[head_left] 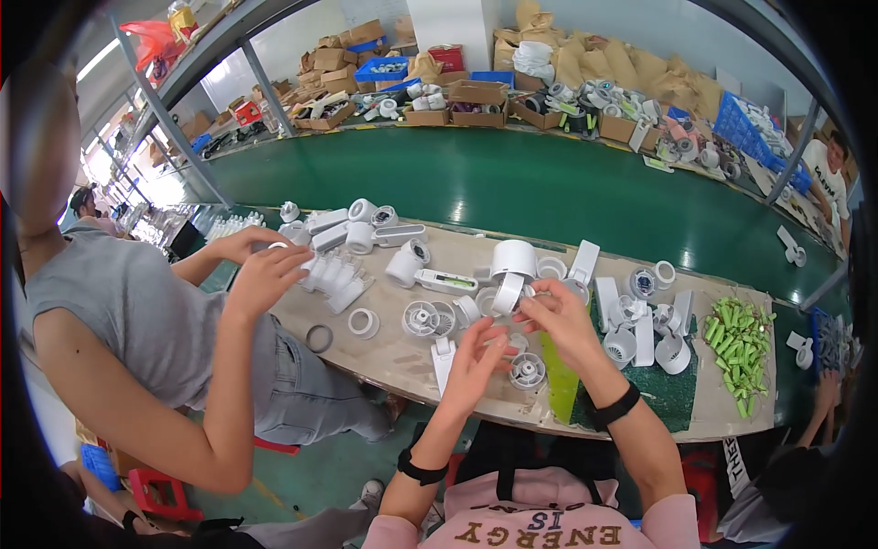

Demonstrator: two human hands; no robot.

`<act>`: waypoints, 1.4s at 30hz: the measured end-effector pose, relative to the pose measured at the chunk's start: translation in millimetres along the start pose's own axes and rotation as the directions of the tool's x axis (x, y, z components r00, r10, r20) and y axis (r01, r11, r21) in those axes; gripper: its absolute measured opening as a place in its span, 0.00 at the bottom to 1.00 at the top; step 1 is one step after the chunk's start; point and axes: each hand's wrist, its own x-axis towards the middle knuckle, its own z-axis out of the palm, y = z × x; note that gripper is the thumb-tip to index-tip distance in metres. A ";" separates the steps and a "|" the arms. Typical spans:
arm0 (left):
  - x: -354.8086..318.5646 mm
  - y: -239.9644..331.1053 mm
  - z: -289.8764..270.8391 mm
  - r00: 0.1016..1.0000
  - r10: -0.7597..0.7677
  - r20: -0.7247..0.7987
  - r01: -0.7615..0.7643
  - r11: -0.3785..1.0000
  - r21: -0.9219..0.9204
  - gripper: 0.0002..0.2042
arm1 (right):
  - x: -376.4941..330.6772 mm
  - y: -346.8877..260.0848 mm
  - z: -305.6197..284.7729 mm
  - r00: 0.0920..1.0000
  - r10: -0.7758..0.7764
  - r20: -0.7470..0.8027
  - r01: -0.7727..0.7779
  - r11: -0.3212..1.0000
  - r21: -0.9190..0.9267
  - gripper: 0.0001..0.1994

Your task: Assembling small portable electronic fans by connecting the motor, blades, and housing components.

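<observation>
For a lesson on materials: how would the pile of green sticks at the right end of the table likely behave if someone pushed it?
The green sticks lie loose and crisscrossed, so a push would probably scatter them rather than move them together. They look thin and rounded, so some may roll. Being small, each is likely light.

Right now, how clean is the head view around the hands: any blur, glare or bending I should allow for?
Head view: the middle is sharp, so the left hand and right hand on the small white round plastic part read clearly; lighting is even, shadows soft; the long pale wooden worktable curves with fisheye bending; black vignette fills the corners; the glossy green floor shows mild sheen.
</observation>
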 end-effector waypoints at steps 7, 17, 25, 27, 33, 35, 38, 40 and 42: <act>-20.9 43.2 -4.3 0.966 -0.019 0.257 0.105 0.940 -0.324 0.22 | -63.9 -54.4 29.5 0.886 -0.372 0.276 0.460 0.771 -0.441 0.14; 1.7 82.4 1.6 0.976 0.214 -0.037 -0.216 0.975 -0.060 0.13 | -74.3 -43.0 33.5 0.707 -0.708 0.002 0.613 0.611 -0.502 0.23; -52.7 110.2 -25.0 0.954 0.271 -0.126 -0.296 0.910 -0.291 0.26 | -129.6 -8.0 2.5 0.896 -0.419 0.144 0.422 0.708 -0.565 0.15; -63.3 107.7 -31.5 0.967 0.222 -0.128 -0.256 0.872 -0.417 0.27 | -121.3 -19.0 9.5 0.927 -0.355 0.123 0.362 0.756 -0.545 0.13; -92.2 112.6 -15.6 0.976 0.216 -0.038 -0.219 0.961 -0.169 0.16 | -118.5 -57.6 61.2 0.904 -0.221 0.367 0.349 0.876 -0.333 0.23; -106.6 105.7 -9.8 0.971 0.237 -0.013 -0.237 0.961 -0.140 0.19 | -127.6 -59.0 75.8 0.891 -0.184 0.415 0.274 0.946 -0.170 0.31; -130.2 72.0 -8.0 0.890 0.447 0.085 -0.455 0.878 0.145 0.25 | -147.8 -51.3 75.1 0.916 -0.139 0.376 0.252 0.930 -0.269 0.34; -147.3 52.7 -7.8 0.877 0.454 0.154 -0.478 0.855 0.200 0.28 | -166.7 -42.3 69.2 0.958 0.025 0.286 -0.001 0.996 -0.086 0.33; -165.9 38.1 -4.0 0.949 0.292 0.121 -0.314 0.916 0.248 0.27 | -178.4 -24.8 48.8 0.927 0.135 0.350 -0.054 0.971 -0.233 0.28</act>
